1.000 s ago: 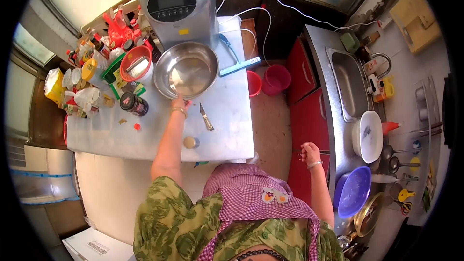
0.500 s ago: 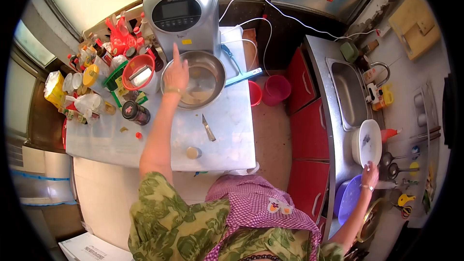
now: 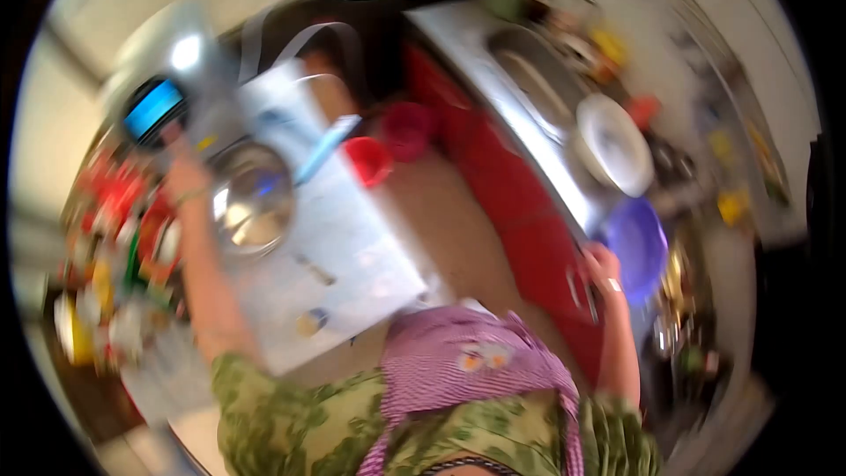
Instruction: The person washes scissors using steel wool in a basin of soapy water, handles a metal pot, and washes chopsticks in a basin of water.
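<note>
The picture is smeared by motion. My left hand [image 3: 183, 167] reaches to the silver countertop machine, which looks like a water dispenser [image 3: 207, 92]; a stretched finger is at its lit blue display [image 3: 154, 108], and the other fingers are blurred. Just right of this hand, a steel bowl [image 3: 256, 198] sits on the table below the machine. My right hand [image 3: 602, 266] is at the counter's front edge, beside the purple basin [image 3: 639, 251]. Its fingers are too blurred to make out, and I see nothing held in it. A white bowl [image 3: 614, 145] rests behind the basin.
Crowded bottles and jars [image 3: 115, 238] stand left of my left arm. A small knife [image 3: 315, 271] and a small jar [image 3: 311, 322] lie on the white table [image 3: 361, 247]. Red and pink buckets [image 3: 407, 130] stand on the floor before the red cabinets [image 3: 529, 238]. A sink [image 3: 533, 75] is set into the counter.
The view has swung toward the right. The machine's display has lit up blue, with my left finger now at it. My right hand has left the white bowl, which stays on the counter.
</note>
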`<state>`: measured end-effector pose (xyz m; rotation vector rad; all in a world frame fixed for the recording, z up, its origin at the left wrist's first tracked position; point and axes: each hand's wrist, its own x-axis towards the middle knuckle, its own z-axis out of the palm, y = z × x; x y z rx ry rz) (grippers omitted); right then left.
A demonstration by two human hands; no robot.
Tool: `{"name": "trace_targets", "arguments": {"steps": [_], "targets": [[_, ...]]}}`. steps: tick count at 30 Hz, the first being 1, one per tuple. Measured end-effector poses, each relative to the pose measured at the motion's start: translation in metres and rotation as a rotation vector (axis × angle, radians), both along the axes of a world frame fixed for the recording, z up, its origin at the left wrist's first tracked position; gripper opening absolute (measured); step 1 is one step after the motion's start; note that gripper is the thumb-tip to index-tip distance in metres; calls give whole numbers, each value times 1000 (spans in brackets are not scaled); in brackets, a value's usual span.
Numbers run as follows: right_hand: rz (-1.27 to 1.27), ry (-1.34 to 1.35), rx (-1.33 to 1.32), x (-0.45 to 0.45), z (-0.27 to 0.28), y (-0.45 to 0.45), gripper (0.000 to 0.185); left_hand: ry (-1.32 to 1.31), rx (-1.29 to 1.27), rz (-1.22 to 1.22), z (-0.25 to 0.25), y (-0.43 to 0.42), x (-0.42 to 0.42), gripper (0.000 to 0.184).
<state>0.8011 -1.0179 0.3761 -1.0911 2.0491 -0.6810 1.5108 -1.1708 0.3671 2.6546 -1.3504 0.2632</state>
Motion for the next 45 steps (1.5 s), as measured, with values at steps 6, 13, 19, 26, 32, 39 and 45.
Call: {"name": "trace_targets", "arguments": {"steps": [6, 13, 19, 26, 32, 39, 45], "targets": [[-10, -55, 2, -64, -73, 10, 20, -67, -353, -233, -39, 12, -37, 42], [-386, -178, 90, -142, -113, 88, 21, 449, -237, -558, -100, 16, -175, 29], [-865, -613, -116, -256, -155, 151, 26, 1079, 229, -683, -87, 86, -462, 33], [-796, -788, -170, -292, -126, 144, 30, 1489, 709, -699, -108, 147, -707, 68], [-396, -719, 76, -323, -115, 173, 28, 1543, 853, -578, -106, 131, -822, 77], [-701, -499, -99, -403, -124, 203, 28, 1506, 743, -750, -142, 92, -873, 23], [-694, -377, -99, -424, -114, 173, 27, 1515, 641, -787, -125, 78, -888, 20]]}}
